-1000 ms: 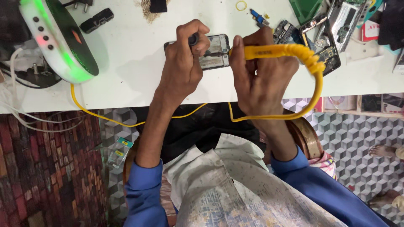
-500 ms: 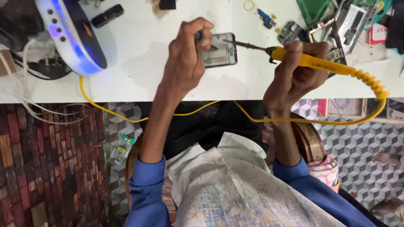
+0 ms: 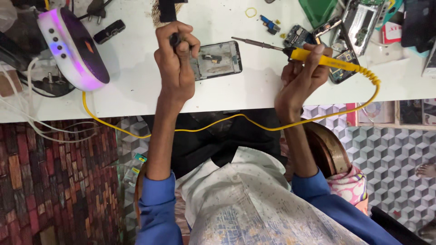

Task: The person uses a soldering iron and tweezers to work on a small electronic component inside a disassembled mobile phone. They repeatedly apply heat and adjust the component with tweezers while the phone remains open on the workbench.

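Here, from the head view, the left hand (image 3: 176,59) has its fingers clenched around a small dark tool (image 3: 174,40), resting at the left edge of an opened phone (image 3: 217,60) that lies flat on the white surface (image 3: 136,86). The right hand (image 3: 302,75) grasps a yellow soldering iron (image 3: 318,58), its metal tip pointing left, just beside the phone's upper right corner. Its yellow cord (image 3: 190,129) loops below the surface edge. A glowing oval speaker (image 3: 72,47) sits far left; phone parts (image 3: 359,22) lie at upper right.
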